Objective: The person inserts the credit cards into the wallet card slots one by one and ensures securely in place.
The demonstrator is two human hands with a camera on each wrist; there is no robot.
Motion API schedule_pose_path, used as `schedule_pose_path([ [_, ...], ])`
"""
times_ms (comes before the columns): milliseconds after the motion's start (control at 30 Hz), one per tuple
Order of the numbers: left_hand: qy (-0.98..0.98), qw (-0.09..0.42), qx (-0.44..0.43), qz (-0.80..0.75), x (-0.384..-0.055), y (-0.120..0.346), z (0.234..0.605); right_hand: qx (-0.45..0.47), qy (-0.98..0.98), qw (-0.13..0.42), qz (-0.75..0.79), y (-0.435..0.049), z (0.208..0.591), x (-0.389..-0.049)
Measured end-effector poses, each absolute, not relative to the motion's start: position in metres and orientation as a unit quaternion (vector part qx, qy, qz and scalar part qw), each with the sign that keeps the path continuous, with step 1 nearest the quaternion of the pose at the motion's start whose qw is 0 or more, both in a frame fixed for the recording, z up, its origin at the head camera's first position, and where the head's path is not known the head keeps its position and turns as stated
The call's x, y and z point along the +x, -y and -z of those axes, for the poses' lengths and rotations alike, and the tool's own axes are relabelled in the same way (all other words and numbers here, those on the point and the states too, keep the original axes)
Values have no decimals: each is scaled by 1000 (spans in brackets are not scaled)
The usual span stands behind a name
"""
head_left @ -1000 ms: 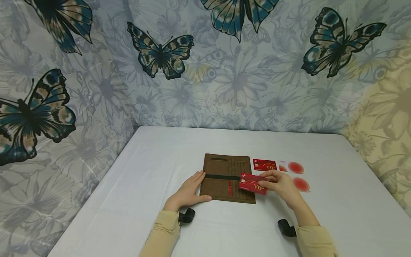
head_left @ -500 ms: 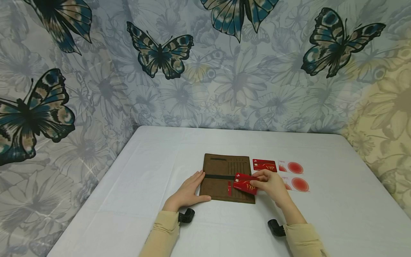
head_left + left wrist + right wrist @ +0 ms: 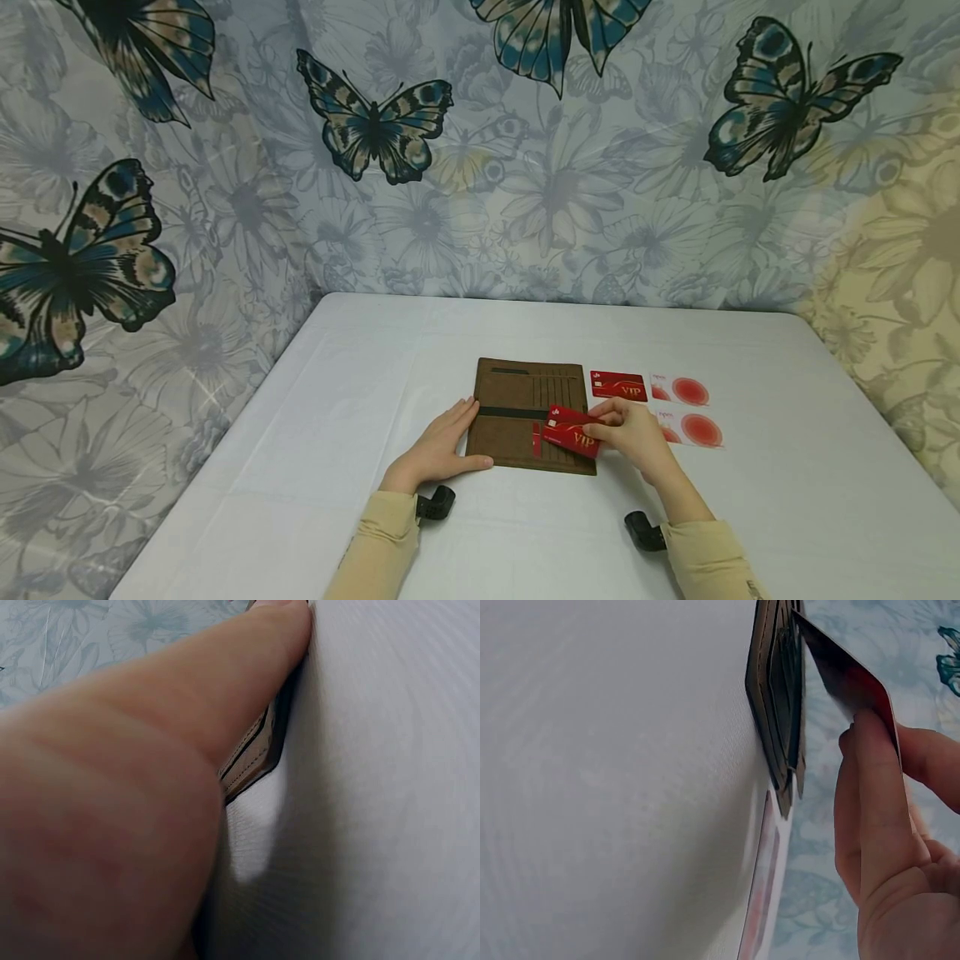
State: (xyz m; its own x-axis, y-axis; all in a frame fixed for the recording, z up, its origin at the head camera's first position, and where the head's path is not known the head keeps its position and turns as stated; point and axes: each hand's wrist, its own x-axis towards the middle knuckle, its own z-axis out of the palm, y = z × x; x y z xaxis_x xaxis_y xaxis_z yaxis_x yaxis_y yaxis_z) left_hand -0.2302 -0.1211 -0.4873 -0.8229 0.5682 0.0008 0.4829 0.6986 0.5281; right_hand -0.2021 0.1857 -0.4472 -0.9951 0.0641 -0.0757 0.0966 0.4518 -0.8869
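The right hand [image 3: 634, 432] pinches a red rectangular card [image 3: 567, 431] over the unfolded brown wallet [image 3: 508, 392] the outstretched left hand [image 3: 437, 446] touches.

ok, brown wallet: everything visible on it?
The brown, leather-looking rectangular wallet lies open on the white cloth-covered table. A dark band crosses its middle; stitching and dark edges show in the left wrist view. Card slots line the right part of both halves; a red strip shows in the near half. The left hand touches its left side. The right hand holds a red rectangular VIP card over the near half; contact is unclear.
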Motion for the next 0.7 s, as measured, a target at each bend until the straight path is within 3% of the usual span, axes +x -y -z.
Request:
schedule_pose_path([
  [700,-917,84,286,-265,-230,121,488,60,-841,30,536,-184,448,-199],
])
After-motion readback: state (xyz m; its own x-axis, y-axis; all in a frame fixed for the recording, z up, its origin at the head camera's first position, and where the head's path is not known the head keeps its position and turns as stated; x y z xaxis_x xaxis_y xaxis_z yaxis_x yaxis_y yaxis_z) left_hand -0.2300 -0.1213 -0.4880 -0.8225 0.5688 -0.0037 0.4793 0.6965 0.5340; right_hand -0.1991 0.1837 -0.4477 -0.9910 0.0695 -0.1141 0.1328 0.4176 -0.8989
